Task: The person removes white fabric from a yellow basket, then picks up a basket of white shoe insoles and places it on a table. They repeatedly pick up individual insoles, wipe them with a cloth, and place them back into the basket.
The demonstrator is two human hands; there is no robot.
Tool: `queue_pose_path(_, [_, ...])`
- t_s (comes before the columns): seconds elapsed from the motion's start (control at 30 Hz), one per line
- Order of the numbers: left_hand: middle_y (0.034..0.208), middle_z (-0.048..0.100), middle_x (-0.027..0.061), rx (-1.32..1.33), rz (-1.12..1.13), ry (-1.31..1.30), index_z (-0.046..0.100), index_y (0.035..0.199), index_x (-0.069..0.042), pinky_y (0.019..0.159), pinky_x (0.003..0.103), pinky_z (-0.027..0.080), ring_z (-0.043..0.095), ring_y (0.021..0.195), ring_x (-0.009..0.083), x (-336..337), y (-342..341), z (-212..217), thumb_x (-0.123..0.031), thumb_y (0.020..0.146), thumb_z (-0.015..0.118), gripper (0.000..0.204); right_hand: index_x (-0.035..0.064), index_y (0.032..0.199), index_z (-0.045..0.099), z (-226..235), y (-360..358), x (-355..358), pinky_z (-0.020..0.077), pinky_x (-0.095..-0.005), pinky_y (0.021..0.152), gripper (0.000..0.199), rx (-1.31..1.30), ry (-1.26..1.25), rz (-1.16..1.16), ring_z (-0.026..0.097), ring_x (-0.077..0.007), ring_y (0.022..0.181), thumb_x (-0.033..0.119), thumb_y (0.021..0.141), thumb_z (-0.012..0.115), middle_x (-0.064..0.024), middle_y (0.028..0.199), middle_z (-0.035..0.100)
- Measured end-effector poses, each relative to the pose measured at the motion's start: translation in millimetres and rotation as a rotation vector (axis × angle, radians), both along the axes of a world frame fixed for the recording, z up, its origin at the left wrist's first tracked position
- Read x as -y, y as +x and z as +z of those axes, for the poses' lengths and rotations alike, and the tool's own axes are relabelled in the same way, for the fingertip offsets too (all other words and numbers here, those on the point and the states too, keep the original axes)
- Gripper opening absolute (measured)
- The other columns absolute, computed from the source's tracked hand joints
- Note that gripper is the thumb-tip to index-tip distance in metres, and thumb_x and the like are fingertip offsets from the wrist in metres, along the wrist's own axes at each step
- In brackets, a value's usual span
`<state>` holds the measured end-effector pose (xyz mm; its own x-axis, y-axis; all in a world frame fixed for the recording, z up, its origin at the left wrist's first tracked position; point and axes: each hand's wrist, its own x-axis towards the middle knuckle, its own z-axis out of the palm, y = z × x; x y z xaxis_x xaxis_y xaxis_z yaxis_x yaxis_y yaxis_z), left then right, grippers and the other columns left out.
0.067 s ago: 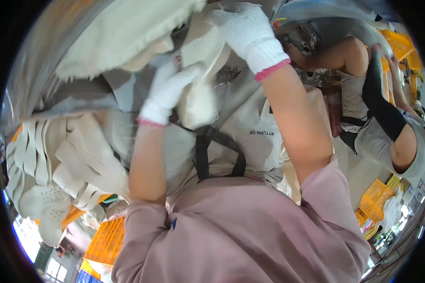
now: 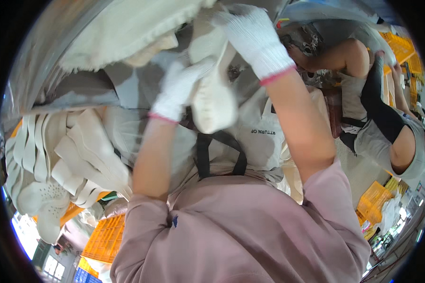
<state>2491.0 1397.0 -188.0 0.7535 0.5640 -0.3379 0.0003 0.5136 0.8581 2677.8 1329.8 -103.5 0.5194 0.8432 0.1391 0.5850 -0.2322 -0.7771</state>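
Several orange plastic crates [image 2: 106, 238] sit low at the left, and more orange crates [image 2: 401, 47] show at the upper right behind a second person [image 2: 387, 127]. Beside the left arm, a fanned stack of cream shoe soles [image 2: 66, 160] crowds the surface — pale and flat, one of them perforated. Up at the centre, a cream sole [image 2: 215, 101] is held between both gloved hands: the left hand [image 2: 177, 89] pinches its edge with curled fingers, while the right hand [image 2: 255, 35] grips its top end — fingers wrapped over it.
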Motion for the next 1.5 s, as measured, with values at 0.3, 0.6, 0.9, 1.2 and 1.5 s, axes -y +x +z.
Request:
queue_pose_path(0.3, [0.113, 0.074, 0.0084, 0.163, 0.519, -0.516, 0.067, 0.129, 0.002, 0.085, 0.036, 0.060, 0.072, 0.098, 0.0204, 7.5, 139.1, 9.4, -0.032, 0.110, 0.067, 0.039, -0.0044, 0.155, 0.051, 22.1, -16.1, 78.1, 0.0531, -0.0419, 0.112, 0.087, 0.235, 0.182, -0.251, 0.065, -0.0359, 0.135, 0.018, 0.079, 0.087, -0.0263, 0.147, 0.063])
queue_pose_path(0.6, [0.135, 0.073, 0.0209, -0.681, 0.122, 0.696, 0.069, 0.137, 0.005, 0.108, 0.039, 0.052, 0.069, 0.124, 0.0263, -46.1, 37.5, -13.2, -0.058, 0.097, 0.077, 0.075, -0.0086, 0.110, 0.075, -66.4, 35.4, 4.0, 0.0601, -0.0493, 0.097, 0.063, 0.259, 0.045, -0.196, 0.075, -0.0474, 0.104, 0.050, 0.087, 0.072, -0.0316, 0.101, 0.076])
queue_pose_path(0.9, [0.121, 0.076, 0.0089, 0.168, 0.296, -0.002, 0.073, 0.123, 0.001, 0.096, 0.037, 0.057, 0.072, 0.109, 0.0215, 5.9, 93.3, -20.0, -0.017, 0.107, 0.069, 0.025, 0.0102, 0.137, 0.069, 59.5, -24.2, 56.5, 0.0519, -0.0519, 0.110, 0.067, 0.279, -0.224, 0.159, 0.066, -0.0425, 0.129, 0.033, 0.077, 0.087, -0.0210, 0.141, 0.068])
queue_pose_path(1.2, [0.121, 0.069, 0.0141, 0.582, 0.312, -0.802, 0.059, 0.140, -0.005, 0.098, 0.056, 0.059, 0.071, 0.108, 0.0354, 39.1, 12.8, -2.8, -0.073, 0.103, 0.055, 0.078, 0.0099, 0.144, 0.067, 10.4, -87.9, 107.6, 0.0617, -0.0389, 0.089, 0.057, 0.559, -0.344, 0.456, 0.075, -0.0279, 0.109, 0.016, 0.088, 0.076, -0.0121, 0.137, 0.073])
queue_pose_path(1.5, [0.104, 0.070, 0.0116, 0.167, 0.698, -0.521, 0.066, 0.119, -0.001, 0.074, 0.041, 0.063, 0.072, 0.087, 0.0254, -20.2, 15.3, -4.5, -0.033, 0.108, 0.061, 0.034, 0.0080, 0.142, 0.069, -8.5, -109.2, 39.5, 0.0621, -0.0447, 0.076, 0.053, 0.413, -0.064, 0.189, 0.076, -0.0387, 0.084, 0.024, 0.093, 0.075, -0.0169, 0.109, 0.079])
